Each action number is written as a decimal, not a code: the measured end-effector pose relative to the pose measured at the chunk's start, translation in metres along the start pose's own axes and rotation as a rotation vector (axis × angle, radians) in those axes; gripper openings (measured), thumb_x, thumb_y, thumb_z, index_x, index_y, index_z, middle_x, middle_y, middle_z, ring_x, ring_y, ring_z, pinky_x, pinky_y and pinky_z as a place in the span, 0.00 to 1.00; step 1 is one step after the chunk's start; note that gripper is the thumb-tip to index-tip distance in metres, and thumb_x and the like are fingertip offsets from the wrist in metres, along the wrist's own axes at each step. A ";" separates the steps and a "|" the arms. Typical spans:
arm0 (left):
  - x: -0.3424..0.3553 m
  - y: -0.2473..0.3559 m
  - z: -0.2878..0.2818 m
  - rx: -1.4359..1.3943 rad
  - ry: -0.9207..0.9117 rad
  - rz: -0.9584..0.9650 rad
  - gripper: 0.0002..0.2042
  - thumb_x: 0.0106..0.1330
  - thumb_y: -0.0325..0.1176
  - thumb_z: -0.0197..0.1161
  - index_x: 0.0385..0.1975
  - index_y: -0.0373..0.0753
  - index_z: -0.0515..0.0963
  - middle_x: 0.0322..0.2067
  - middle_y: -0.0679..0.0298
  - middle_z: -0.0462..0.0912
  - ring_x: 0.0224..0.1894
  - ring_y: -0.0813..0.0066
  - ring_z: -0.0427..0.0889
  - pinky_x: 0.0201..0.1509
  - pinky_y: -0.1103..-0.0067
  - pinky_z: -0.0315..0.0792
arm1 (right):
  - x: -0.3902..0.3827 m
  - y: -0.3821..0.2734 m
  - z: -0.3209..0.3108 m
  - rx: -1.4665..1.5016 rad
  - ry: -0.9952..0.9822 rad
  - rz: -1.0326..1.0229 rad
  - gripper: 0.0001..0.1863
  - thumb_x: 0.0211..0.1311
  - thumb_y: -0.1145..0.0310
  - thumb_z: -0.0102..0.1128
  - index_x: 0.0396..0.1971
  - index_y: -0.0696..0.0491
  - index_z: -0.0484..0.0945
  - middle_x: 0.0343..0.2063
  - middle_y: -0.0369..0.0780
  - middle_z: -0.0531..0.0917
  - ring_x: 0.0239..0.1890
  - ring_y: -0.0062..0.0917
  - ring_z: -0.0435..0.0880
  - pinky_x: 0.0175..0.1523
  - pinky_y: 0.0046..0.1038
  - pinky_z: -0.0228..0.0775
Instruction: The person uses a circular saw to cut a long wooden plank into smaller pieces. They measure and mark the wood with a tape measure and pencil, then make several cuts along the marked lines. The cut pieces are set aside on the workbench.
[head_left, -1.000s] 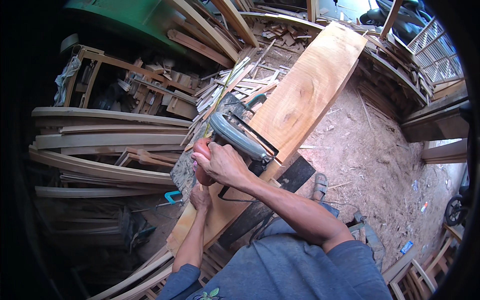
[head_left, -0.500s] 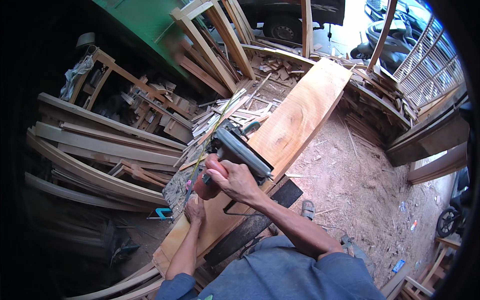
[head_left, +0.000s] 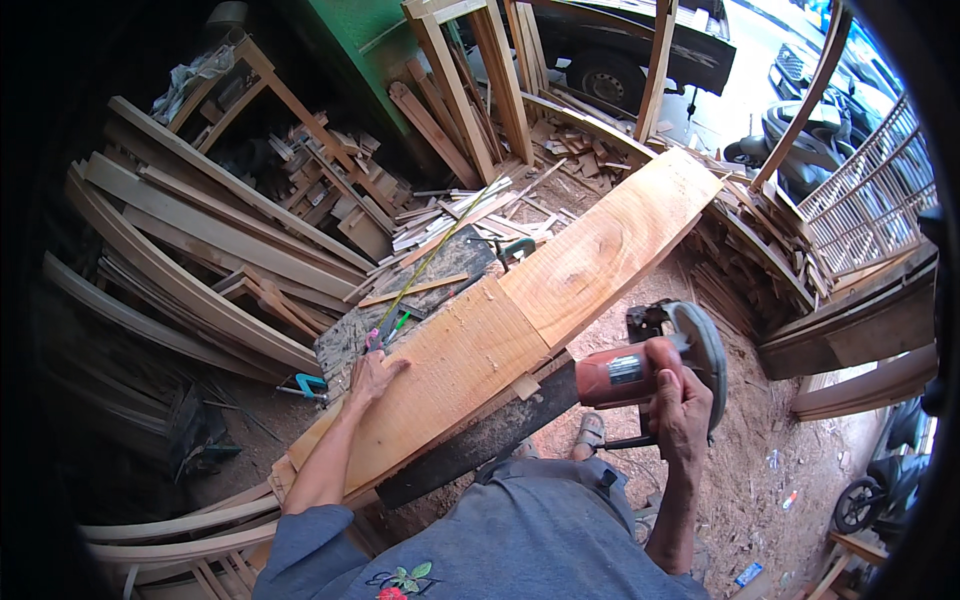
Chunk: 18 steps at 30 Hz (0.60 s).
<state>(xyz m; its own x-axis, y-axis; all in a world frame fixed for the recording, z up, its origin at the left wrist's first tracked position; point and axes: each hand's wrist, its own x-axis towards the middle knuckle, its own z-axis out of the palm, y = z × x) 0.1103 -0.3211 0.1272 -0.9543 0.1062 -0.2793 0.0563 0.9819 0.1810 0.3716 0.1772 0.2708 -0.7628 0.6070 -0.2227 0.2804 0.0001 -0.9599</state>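
Observation:
My right hand (head_left: 680,410) grips a red circular saw (head_left: 620,375) with a gray guard (head_left: 700,340), held off the board's right side above the floor. My left hand (head_left: 377,376) rests, fingers apart, on the left edge of a wide wooden board (head_left: 430,390). A seam crosses the board, dividing it from the far section (head_left: 610,250). Just beyond that hand lie a small pink item (head_left: 373,340), a green pen (head_left: 401,323) and an extended yellow tape (head_left: 440,245) on a worn work surface (head_left: 335,340). Teal clamps (head_left: 310,385) show at the left.
Curved planks (head_left: 200,260) and offcuts (head_left: 480,210) pile at left and behind. Upright frames (head_left: 480,80) lean near a green wall (head_left: 350,30). A vehicle (head_left: 640,70), scooters (head_left: 800,130) and a grille (head_left: 870,200) stand back right. Sawdust covers the floor (head_left: 750,480); my feet are below the board.
My right hand has lifted the saw off the board and carried it right, uncovering the seam. My left hand has moved slightly upward in view and its thumb now spreads over the board.

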 end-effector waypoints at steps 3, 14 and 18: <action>-0.003 0.003 -0.026 -0.099 -0.052 0.162 0.38 0.63 0.71 0.67 0.24 0.31 0.80 0.25 0.41 0.83 0.31 0.41 0.84 0.39 0.55 0.74 | -0.002 0.012 -0.021 0.110 0.107 0.018 0.15 0.82 0.58 0.59 0.43 0.56 0.84 0.16 0.27 0.74 0.15 0.09 0.69 0.20 0.16 0.58; -0.045 -0.038 -0.253 -0.550 0.323 0.093 0.24 0.78 0.51 0.66 0.35 0.30 0.87 0.27 0.70 0.84 0.29 0.85 0.75 0.33 0.77 0.73 | 0.007 0.034 -0.051 0.185 0.175 0.015 0.21 0.83 0.51 0.56 0.50 0.54 0.86 0.13 0.25 0.69 0.12 0.07 0.65 0.16 0.16 0.56; -0.078 -0.095 -0.346 -0.937 0.624 -0.154 0.33 0.78 0.57 0.62 0.53 0.23 0.81 0.44 0.56 0.89 0.41 0.71 0.87 0.48 0.73 0.82 | 0.010 0.035 -0.048 0.192 0.150 0.023 0.21 0.82 0.50 0.57 0.51 0.53 0.87 0.13 0.25 0.68 0.12 0.07 0.65 0.16 0.15 0.55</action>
<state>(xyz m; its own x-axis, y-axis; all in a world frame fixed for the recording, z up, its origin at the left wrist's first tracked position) 0.0782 -0.4768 0.4580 -0.9263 -0.3597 0.1118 -0.0653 0.4457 0.8928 0.4020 0.2217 0.2433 -0.6586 0.7161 -0.2314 0.1704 -0.1576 -0.9727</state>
